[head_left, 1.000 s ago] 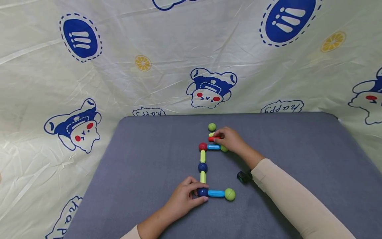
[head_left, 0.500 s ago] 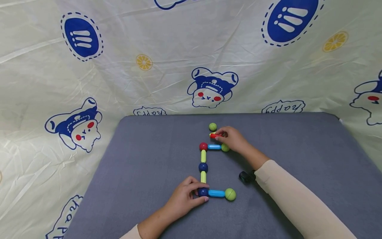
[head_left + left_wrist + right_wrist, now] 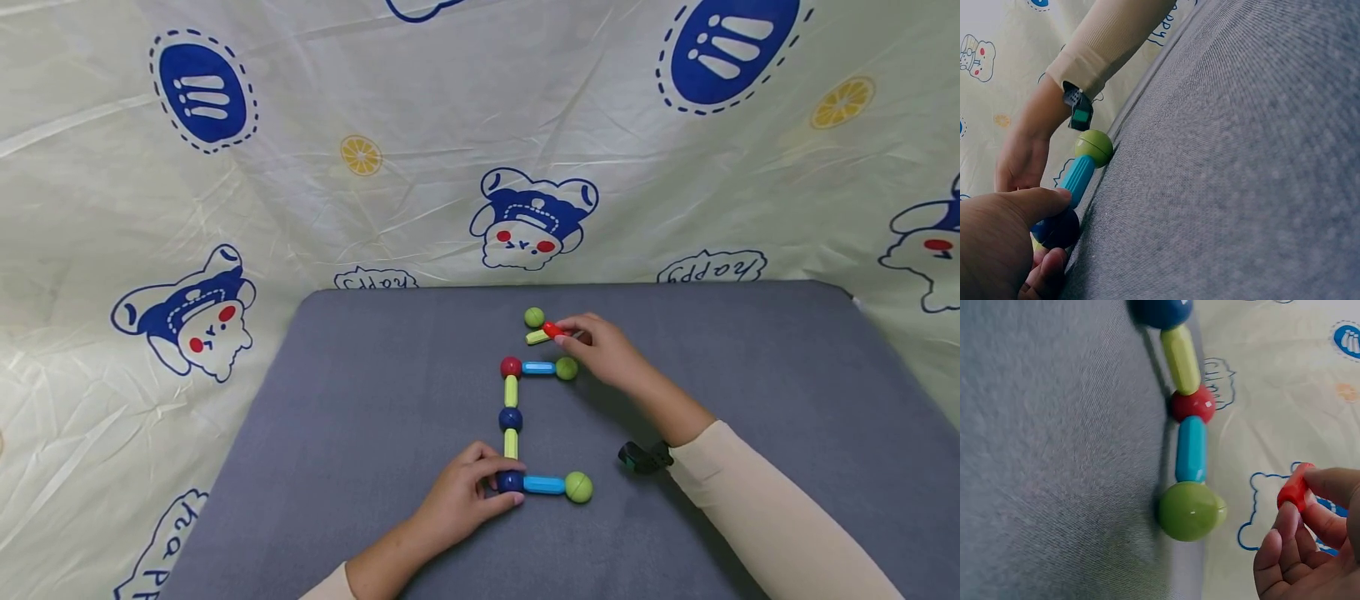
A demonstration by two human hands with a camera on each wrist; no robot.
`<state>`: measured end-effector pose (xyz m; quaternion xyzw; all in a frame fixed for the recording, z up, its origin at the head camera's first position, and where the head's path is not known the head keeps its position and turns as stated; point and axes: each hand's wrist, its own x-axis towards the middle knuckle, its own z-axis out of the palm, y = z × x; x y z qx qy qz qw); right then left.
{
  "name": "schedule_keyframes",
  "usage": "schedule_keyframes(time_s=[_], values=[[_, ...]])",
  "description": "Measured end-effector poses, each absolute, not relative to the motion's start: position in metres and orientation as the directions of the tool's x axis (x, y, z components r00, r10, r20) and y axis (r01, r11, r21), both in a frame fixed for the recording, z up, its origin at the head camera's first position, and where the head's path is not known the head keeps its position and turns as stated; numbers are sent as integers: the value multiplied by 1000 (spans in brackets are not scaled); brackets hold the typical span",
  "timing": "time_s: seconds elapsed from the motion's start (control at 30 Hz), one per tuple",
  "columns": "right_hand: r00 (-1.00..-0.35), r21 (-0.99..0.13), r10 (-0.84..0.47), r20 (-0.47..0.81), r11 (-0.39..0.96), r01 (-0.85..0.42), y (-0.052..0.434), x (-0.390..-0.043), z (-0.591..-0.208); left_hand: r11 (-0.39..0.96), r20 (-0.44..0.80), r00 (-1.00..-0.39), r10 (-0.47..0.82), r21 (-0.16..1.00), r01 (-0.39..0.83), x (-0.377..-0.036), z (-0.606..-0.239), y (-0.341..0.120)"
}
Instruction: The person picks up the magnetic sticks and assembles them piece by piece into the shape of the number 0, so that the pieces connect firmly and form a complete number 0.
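My left hand [image 3: 465, 492] grips the dark blue ball [image 3: 511, 482] at the near corner of a chain of balls and rods. From that ball a blue rod [image 3: 543, 485] runs right to a green ball [image 3: 579, 487]. Yellow-green rods [image 3: 512, 392] lead away through a second dark blue ball [image 3: 511, 419] to a red ball [image 3: 511, 367]. Another blue rod [image 3: 1191, 450] joins the red ball to a green ball [image 3: 1188, 511]. My right hand [image 3: 603, 350] pinches a short red rod [image 3: 1295, 486] between thumb and fingers, beyond the chain's far end.
A loose green ball [image 3: 534, 317] and a loose yellow-green rod [image 3: 537, 337] lie near the far edge of the grey table [image 3: 375, 400]. A patterned white cloth [image 3: 420, 167] hangs behind it. The right wrist wears a black strapped device [image 3: 645, 457].
My right hand has moved right and slightly away with the red rod, uncovering the yellow-green rod and the far green ball. My left hand stays on the dark blue ball.
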<state>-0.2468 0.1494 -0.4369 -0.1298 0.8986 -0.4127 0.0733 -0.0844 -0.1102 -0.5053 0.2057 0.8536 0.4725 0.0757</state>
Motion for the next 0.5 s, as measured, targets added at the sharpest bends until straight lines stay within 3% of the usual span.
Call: schedule_keyframes(time_s=[0.5], values=[[-945, -787, -320, -72, 600, -143, 169, -199, -436, 467, 48, -906, 420, 844, 261, -84, -504, -110]])
